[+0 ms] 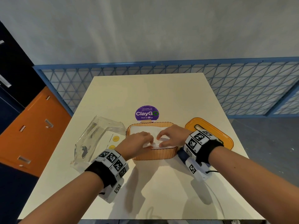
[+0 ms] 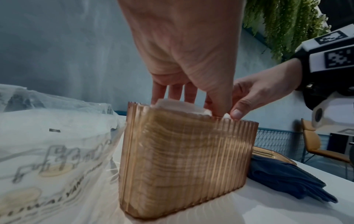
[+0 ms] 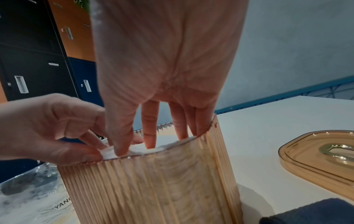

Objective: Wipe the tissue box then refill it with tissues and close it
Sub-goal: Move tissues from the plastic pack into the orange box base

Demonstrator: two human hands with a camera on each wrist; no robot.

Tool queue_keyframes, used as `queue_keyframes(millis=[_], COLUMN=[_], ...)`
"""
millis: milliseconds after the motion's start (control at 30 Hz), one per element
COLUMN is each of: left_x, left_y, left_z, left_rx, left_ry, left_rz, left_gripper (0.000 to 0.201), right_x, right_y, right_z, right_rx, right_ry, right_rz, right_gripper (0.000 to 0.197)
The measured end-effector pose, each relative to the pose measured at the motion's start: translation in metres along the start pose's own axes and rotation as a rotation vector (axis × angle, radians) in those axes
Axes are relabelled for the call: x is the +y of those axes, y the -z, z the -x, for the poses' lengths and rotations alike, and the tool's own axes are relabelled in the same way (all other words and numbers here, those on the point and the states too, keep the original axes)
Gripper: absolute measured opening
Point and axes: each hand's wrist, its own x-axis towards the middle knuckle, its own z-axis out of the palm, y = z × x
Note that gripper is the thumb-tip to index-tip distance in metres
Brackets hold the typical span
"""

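Tissue box (image 1: 153, 153): ribbed amber plastic, mid-table, filled. Tissues (image 1: 160, 131) soft, light. Left hand (image 1: 137, 143), right hand (image 1: 172, 135) pinching top sheet. Judgement: rigid, slippery walls; grip lid (image 1: 210, 131) by rim.

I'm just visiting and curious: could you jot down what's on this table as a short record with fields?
box: amber ribbed tissue box, open, full of tissues
lid: off, lying flat on the table right of the box
left hand: pinching the top tissue
right hand: pinching the top tissue too
wrapper: empty clear plastic bag, left of the box
cloth: dark blue, beside the box
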Motion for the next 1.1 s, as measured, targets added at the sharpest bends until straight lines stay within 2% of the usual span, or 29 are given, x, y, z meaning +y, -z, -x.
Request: queue_keyframes(millis=[267, 500, 633, 767, 900, 1100], left_x=[-0.004, -0.009, -0.009, -0.008, -0.013, -0.021], left_y=[0.0, 0.004, 0.002, 0.001, 0.002, -0.007], left_z=[-0.005, -0.014, -0.02, -0.019, -0.01, -0.007], left_rx=[0.05, 0.07, 0.126, 0.083, 0.017, -0.033], left_ry=[0.033, 0.155, 0.211, 0.234, 0.175, 0.147], left_rz=[0.09, 0.213, 0.234, 0.198, 0.164, 0.078], left_gripper=[0.019, 0.018, 0.017, 0.018, 0.023, 0.038], right_x=[-0.002, -0.004, -0.006, -0.005, -0.005, -0.005], right_y=[0.004, 0.005, 0.005, 0.003, 0.004, -0.001], right_z=[0.002, 0.007, 0.009, 0.006, 0.006, 0.005], right_rx=[-0.025, 0.008, 0.015, 0.08, 0.095, 0.089], right_ry=[0.003, -0.002, 0.01, 0.012, -0.017, -0.024], right_rz=[-0.009, -0.081, -0.024, -0.003, 0.001, 0.057], right_gripper=[0.042, 0.037, 0.032, 0.017, 0.012, 0.032])
